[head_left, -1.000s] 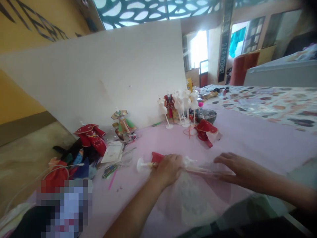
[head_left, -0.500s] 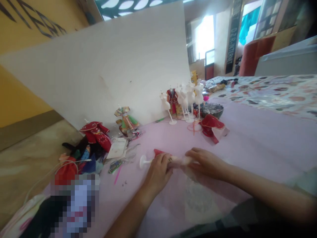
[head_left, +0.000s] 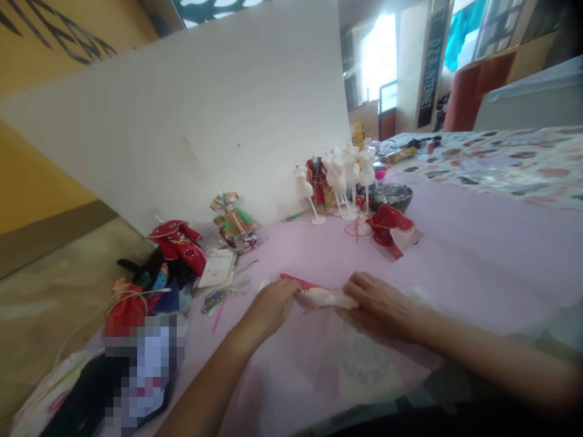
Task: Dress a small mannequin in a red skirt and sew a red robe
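A small white dress form [head_left: 334, 299] lies on its side between my hands, partly wrapped in red cloth with a pale underside [head_left: 306, 284]. My left hand [head_left: 272, 301] is closed at the cloth-covered lower end, its fingertips pinching the cloth. Behind that hand only a sliver of the round white stand base [head_left: 263, 284] shows. My right hand [head_left: 376, 301] is closed around the form's other end, hiding its tip. Below my right hand lies a clear plastic bag [head_left: 364, 367].
Several bare white dress forms [head_left: 350, 176] stand at the back beside a dressed one [head_left: 319, 182]. Red garment pieces [head_left: 389, 227] and a dark bowl [head_left: 396, 199] are nearby. At left are a red doll dress [head_left: 177, 243], a green-gold dress [head_left: 233, 218], paper cards [head_left: 217, 269] and fabric scraps [head_left: 130, 309].
My left hand has shifted left toward the stand base, covering most of it, and now pinches the cloth. More of the form and red cloth shows between my hands.
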Tool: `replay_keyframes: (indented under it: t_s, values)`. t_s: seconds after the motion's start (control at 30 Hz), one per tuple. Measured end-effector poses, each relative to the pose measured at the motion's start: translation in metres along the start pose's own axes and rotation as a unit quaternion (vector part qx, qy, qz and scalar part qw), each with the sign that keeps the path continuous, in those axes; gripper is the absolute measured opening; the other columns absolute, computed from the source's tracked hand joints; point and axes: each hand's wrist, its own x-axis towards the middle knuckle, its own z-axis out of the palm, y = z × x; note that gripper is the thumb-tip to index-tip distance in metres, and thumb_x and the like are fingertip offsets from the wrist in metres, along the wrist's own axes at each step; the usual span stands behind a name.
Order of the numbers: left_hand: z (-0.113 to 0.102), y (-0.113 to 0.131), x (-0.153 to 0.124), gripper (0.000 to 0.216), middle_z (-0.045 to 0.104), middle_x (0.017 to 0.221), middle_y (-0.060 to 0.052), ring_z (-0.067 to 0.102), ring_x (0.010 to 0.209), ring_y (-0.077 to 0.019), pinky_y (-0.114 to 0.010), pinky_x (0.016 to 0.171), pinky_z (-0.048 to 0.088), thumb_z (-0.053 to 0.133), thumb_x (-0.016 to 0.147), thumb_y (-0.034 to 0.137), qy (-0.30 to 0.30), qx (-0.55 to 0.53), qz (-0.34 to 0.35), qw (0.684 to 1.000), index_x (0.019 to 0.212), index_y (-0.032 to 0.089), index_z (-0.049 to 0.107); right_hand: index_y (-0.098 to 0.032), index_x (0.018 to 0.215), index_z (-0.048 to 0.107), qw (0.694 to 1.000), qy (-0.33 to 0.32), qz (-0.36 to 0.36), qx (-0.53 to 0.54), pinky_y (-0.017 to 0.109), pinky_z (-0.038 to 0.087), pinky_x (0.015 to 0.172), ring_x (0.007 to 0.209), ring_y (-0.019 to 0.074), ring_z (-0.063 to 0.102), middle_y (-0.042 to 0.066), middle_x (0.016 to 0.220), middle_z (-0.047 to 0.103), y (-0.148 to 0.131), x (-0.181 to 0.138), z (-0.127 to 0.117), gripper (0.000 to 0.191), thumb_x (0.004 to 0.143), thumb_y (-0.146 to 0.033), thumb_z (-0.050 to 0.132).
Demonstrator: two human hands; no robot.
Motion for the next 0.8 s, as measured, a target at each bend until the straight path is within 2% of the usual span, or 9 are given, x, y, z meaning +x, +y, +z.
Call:
replay_keyframes:
  t_s: [0.1,0.17,0.23,0.3,0.4,0.5,0.6,0.7,0.8]
  values:
    - [-0.021,0.005,0.001,0.032,0.070,0.098,-0.007,0.065,0.093,-0.0214,-0.034,0.086,0.048,0.044,0.085,0.009,-0.038,0.041,-0.013,0.998,0.101,0.021,0.069,-0.018,0.095,0.059,1.000,0.006,-0.010,-0.024,0.037,0.046,0.073,0.081,0.0219,0.056,0.009,0.094,0.059,0.000,0.000,0.004,0.012,0.097,-0.028,0.053]
    - [-0.030,0.010,0.000,0.032,0.071,0.096,-0.007,0.066,0.090,-0.0221,-0.032,0.082,0.049,0.047,0.082,0.010,-0.075,0.043,-0.029,0.996,0.098,0.023,0.071,-0.018,0.094,0.060,0.999,0.008,-0.014,-0.033,0.037,0.047,0.073,0.081,0.0219,0.056,0.009,0.093,0.059,-0.001,-0.001,0.004,0.015,0.098,-0.031,0.053]
    - [-0.035,0.016,0.000,0.028,0.072,0.091,-0.006,0.067,0.084,-0.0218,-0.031,0.077,0.049,0.049,0.082,0.013,-0.102,0.017,-0.040,0.994,0.094,0.024,0.072,-0.018,0.096,0.061,0.999,0.010,-0.021,-0.028,0.037,0.048,0.075,0.084,0.0227,0.058,0.010,0.094,0.061,-0.001,-0.002,0.003,0.017,0.098,-0.033,0.054]
    - [-0.033,0.024,0.002,0.023,0.072,0.089,-0.005,0.066,0.082,-0.0212,-0.030,0.075,0.049,0.049,0.087,0.020,-0.099,-0.014,-0.043,0.994,0.092,0.023,0.072,-0.018,0.101,0.062,0.999,0.016,-0.028,-0.010,0.038,0.049,0.078,0.090,0.0238,0.060,0.010,0.098,0.062,-0.001,-0.004,0.002,0.019,0.098,-0.035,0.054]
    - [-0.021,0.034,0.007,0.025,0.072,0.097,-0.006,0.065,0.089,-0.0211,-0.032,0.081,0.050,0.049,0.094,0.031,-0.051,-0.051,-0.029,0.997,0.099,0.021,0.072,-0.020,0.109,0.061,0.999,0.020,-0.035,0.020,0.040,0.050,0.083,0.096,0.0248,0.063,0.011,0.105,0.064,-0.001,-0.007,0.001,0.021,0.099,-0.037,0.053]
    - [0.000,0.037,0.010,0.029,0.071,0.107,-0.007,0.063,0.102,-0.0209,-0.035,0.092,0.049,0.045,0.099,0.034,-0.010,-0.079,0.000,0.997,0.109,0.021,0.069,-0.019,0.111,0.060,0.999,0.003,-0.034,0.037,0.042,0.050,0.084,0.096,0.0259,0.063,0.011,0.104,0.066,-0.001,-0.007,0.001,0.021,0.099,-0.034,0.052]
    - [0.021,0.035,0.008,0.025,0.068,0.117,-0.007,0.061,0.110,-0.0217,-0.038,0.098,0.049,0.058,0.094,0.031,-0.008,-0.078,0.014,0.997,0.116,0.022,0.065,-0.017,0.109,0.059,0.999,-0.008,-0.028,0.045,0.042,0.050,0.084,0.095,0.0254,0.063,0.010,0.101,0.066,-0.003,-0.006,-0.001,0.019,0.099,-0.031,0.051]
    - [0.039,0.037,0.002,0.050,0.060,0.137,-0.011,0.054,0.127,-0.0279,-0.047,0.109,0.044,0.074,0.083,0.032,0.000,-0.024,0.021,0.999,0.129,0.022,0.059,-0.018,0.109,0.061,0.998,-0.014,-0.041,0.051,0.041,0.050,0.085,0.095,0.0240,0.061,0.010,0.102,0.065,-0.003,-0.005,-0.002,0.019,0.101,-0.029,0.048]
    - [0.050,0.046,-0.004,0.056,0.054,0.145,-0.013,0.049,0.134,-0.0315,-0.052,0.111,0.042,0.072,0.084,0.031,0.008,0.028,0.033,0.999,0.136,0.021,0.053,-0.018,0.110,0.061,0.997,-0.017,-0.042,0.058,0.041,0.049,0.087,0.098,0.0239,0.060,0.010,0.104,0.063,-0.002,-0.006,-0.002,0.019,0.101,-0.027,0.047]
